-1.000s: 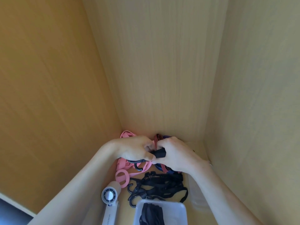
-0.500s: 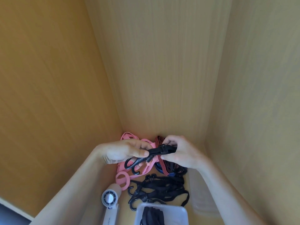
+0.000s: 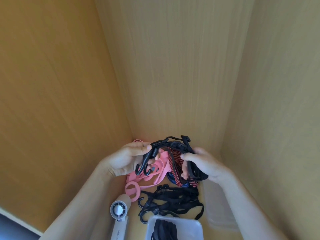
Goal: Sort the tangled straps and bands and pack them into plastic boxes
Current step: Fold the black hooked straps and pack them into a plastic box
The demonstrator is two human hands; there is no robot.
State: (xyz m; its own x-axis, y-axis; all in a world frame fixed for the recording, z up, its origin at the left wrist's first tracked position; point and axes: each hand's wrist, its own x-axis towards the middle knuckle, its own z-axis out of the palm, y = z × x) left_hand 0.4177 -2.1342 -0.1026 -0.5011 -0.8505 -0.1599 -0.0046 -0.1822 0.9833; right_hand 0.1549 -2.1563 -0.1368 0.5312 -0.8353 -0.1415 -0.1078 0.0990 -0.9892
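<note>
White handheld fan (image 3: 119, 209) lies in front of me at lower centre-left, round grille facing up, handle running off the bottom edge, grey lettering on it cut off. It rests on the light wood desk (image 3: 136, 231). Three wood-grain panels wall in the space: orange-toned left panel (image 3: 52, 84), paler back panel (image 3: 173, 66), right panel (image 3: 277, 84). Dark blue-grey strip (image 3: 10, 227) in the bottom left corner.

The cord (image 3: 147, 157) at the left hand (image 3: 126, 158) is black, the bands (image 3: 161, 176) below it pink, the striped strap (image 3: 174, 157) beside the right hand (image 3: 207, 165) red-and-black.
</note>
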